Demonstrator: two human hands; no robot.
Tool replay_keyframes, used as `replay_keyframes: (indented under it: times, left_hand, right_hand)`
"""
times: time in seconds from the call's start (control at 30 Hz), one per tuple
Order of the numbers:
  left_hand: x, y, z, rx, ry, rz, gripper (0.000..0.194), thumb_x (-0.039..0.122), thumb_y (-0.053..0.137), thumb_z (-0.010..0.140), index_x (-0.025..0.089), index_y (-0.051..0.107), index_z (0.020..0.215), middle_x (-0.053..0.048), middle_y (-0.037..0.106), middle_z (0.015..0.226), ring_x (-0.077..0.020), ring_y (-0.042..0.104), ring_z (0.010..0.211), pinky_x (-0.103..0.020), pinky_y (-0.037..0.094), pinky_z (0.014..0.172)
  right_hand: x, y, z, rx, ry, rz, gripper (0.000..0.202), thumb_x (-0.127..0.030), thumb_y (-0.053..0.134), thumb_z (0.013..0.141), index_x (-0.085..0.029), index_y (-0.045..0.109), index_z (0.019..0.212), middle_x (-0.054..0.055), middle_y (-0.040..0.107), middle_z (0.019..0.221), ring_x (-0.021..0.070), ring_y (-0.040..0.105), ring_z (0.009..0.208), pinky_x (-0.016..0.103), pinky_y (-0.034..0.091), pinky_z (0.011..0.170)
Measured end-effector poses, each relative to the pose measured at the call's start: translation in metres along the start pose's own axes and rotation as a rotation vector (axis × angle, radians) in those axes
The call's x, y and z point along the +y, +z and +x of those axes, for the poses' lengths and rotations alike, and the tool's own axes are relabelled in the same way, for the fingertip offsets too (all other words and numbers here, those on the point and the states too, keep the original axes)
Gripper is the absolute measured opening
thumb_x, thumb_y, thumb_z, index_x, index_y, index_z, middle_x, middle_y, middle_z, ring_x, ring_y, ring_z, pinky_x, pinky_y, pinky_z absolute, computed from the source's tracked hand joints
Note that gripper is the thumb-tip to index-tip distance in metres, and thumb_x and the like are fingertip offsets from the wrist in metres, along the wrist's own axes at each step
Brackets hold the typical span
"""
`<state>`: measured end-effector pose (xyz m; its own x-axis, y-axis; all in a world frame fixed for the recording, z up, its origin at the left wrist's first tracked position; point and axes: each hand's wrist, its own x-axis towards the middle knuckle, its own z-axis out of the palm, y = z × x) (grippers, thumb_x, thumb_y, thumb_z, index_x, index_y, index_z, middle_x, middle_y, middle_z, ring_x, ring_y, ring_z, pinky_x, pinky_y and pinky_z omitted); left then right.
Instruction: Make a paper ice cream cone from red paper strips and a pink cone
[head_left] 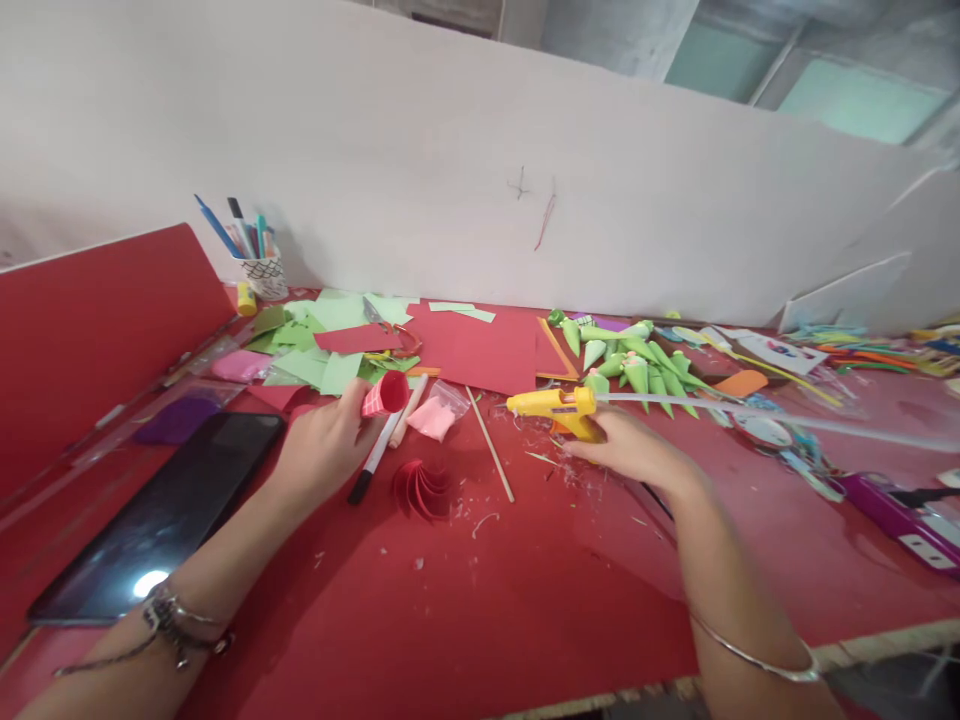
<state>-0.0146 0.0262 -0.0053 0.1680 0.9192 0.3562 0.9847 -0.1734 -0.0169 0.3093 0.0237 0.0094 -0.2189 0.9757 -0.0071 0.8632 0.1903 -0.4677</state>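
Between the fingers of my left hand (pixel 324 440) is a red paper cone (pixel 386 394), its open end facing right. My right hand (pixel 626 445) is wrapped round the handle of a yellow glue gun (pixel 559 404), whose nozzle points left; a long clear glue stick (pixel 720 408) juts out of its back. Below and between the hands lies a curled bundle of red paper strips (pixel 421 490). Beside my left hand are a white marker with a black cap (pixel 384 445) and a small bag of pink clay (pixel 435 412). A thin wooden stick (pixel 491 447) lies in the middle.
Green paper cones (pixel 637 365) are heaped at the back right, green paper pieces (pixel 307 365) at the back left near scissors (pixel 405 342). A black phone (pixel 161 515) lies left, a pen cup (pixel 264 275) behind it. A purple power strip (pixel 900 520) sits far right.
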Motion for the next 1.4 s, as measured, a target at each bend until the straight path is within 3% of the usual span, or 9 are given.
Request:
replay_keyframes:
  times: [0.17,0.3,0.4,0.6,0.7,0.93,1.03,1.13,1.4]
  left_hand:
    - [-0.001,0.002,0.0,0.011,-0.038,-0.055,0.024,0.034,0.034,0.082,0.014,0.045,0.089,-0.007,0.062,0.058,-0.0234,0.06,0.053,-0.024,0.027,0.042]
    - [0.0,0.004,0.0,-0.01,-0.079,-0.065,0.025,0.036,0.034,0.083,0.015,0.045,0.088,-0.006,0.062,0.059,-0.0234,0.06,0.055,-0.024,0.027,0.043]
    - [0.002,0.004,-0.001,-0.024,-0.099,-0.101,0.025,0.037,0.033,0.084,0.015,0.045,0.087,-0.006,0.062,0.059,-0.0239,0.061,0.056,-0.024,0.027,0.043]
    - [0.001,0.008,0.0,-0.066,-0.146,-0.143,0.024,0.034,0.031,0.084,0.015,0.045,0.09,-0.007,0.062,0.063,-0.0237,0.061,0.06,-0.024,0.028,0.044]
    - [-0.002,0.012,0.001,-0.095,-0.18,-0.147,0.023,0.033,0.031,0.084,0.015,0.044,0.091,-0.007,0.063,0.065,-0.0235,0.061,0.063,-0.024,0.03,0.047]
    - [0.001,0.013,0.002,-0.135,-0.202,-0.16,0.02,0.032,0.034,0.084,0.015,0.042,0.092,-0.008,0.064,0.072,-0.0243,0.062,0.067,-0.024,0.032,0.049]
    - [0.001,0.014,0.002,-0.145,-0.204,-0.183,0.018,0.03,0.034,0.084,0.015,0.042,0.092,-0.008,0.065,0.073,-0.024,0.062,0.067,-0.024,0.031,0.048]
    - [0.0,0.015,0.001,-0.143,-0.202,-0.191,0.018,0.03,0.034,0.084,0.016,0.041,0.091,-0.007,0.065,0.072,-0.0245,0.062,0.066,-0.024,0.031,0.048]
    - [0.002,0.014,0.0,-0.152,-0.197,-0.222,0.017,0.032,0.035,0.084,0.016,0.041,0.089,-0.007,0.064,0.071,-0.025,0.062,0.067,-0.024,0.03,0.046]
  right_hand:
    - [0.002,-0.008,-0.01,0.037,0.021,-0.129,0.034,-0.03,0.058,0.069,-0.02,0.057,0.102,0.008,0.06,0.1,0.0238,0.056,0.089,0.032,0.044,0.071]
    - [0.002,-0.013,-0.028,0.002,0.229,-0.344,0.026,-0.042,0.055,0.069,-0.019,0.062,0.08,0.009,0.062,0.081,0.0251,0.059,0.073,0.033,0.043,0.06]
    - [-0.005,-0.012,-0.037,-0.092,0.319,-0.304,0.022,-0.043,0.052,0.071,-0.021,0.06,0.072,0.005,0.062,0.07,0.0207,0.059,0.061,0.03,0.042,0.054]
    - [-0.051,-0.004,-0.042,-0.263,-0.081,-0.162,0.016,-0.033,0.052,0.076,-0.025,0.058,0.088,-0.001,0.062,0.076,0.0148,0.058,0.065,0.025,0.044,0.057]
    - [-0.08,-0.005,-0.045,-0.196,-0.247,-0.201,0.032,-0.032,0.051,0.078,-0.031,0.05,0.11,0.001,0.058,0.101,0.0167,0.058,0.083,0.028,0.046,0.067]
    - [-0.128,0.014,-0.028,-0.307,-0.471,-0.211,0.075,-0.045,0.06,0.069,-0.043,0.018,0.131,0.006,0.032,0.133,0.0247,0.055,0.093,0.037,0.046,0.073]
    - [-0.137,0.034,-0.009,-0.312,-0.533,-0.208,0.075,-0.047,0.061,0.067,-0.039,0.022,0.131,0.009,0.035,0.13,0.0284,0.05,0.1,0.037,0.045,0.073]
    - [-0.14,0.048,0.006,-0.315,-0.571,-0.235,0.067,-0.041,0.062,0.068,-0.037,0.031,0.128,0.007,0.048,0.111,0.0234,0.056,0.085,0.033,0.044,0.066]
    - [-0.132,0.057,0.012,-0.347,-0.626,-0.168,0.027,-0.027,0.057,0.074,-0.024,0.056,0.1,0.003,0.055,0.093,0.0162,0.055,0.076,0.025,0.04,0.059]
